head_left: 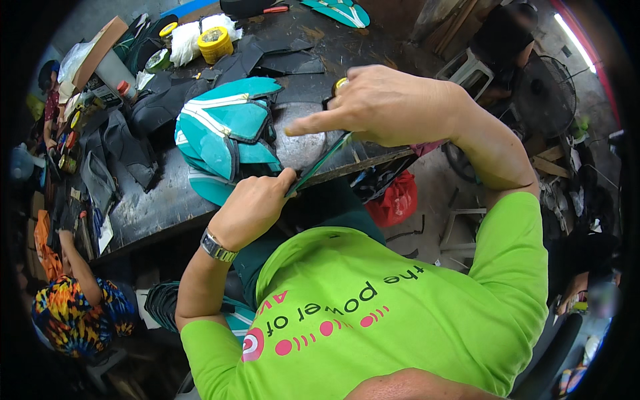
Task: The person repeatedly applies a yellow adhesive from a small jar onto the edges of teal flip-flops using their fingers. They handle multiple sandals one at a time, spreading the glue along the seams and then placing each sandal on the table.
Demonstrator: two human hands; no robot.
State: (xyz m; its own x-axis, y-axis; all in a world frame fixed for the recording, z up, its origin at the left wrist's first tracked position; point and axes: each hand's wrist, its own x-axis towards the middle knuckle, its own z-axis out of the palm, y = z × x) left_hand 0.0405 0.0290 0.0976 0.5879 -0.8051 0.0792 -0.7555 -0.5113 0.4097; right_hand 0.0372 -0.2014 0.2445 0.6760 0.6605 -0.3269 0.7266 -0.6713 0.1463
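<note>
My left hand (257, 205), with a metal watch on its wrist, pinches one end of a thin teal piece (321, 164) with a dark edge, seen nearly edge-on. My right hand (383, 103) is closed at the piece's other end, its index finger stretched out over a worn grey patch (300, 138) of the bench. That fingertip looks yellowish; the thumb is hidden. Left of the finger lies a fanned stack of teal pieces (223, 127) with white stripes and black edges. One more teal piece (210, 187) lies beneath its near side.
Black cut pieces (127, 147) cover the dark bench's (157, 207) left side. Farther back stand a yellow tub (215, 45) and white wadding (185, 43). A person in a multicoloured shirt (80, 310) works at left. A red bag (395, 200) hangs below the bench's right end.
</note>
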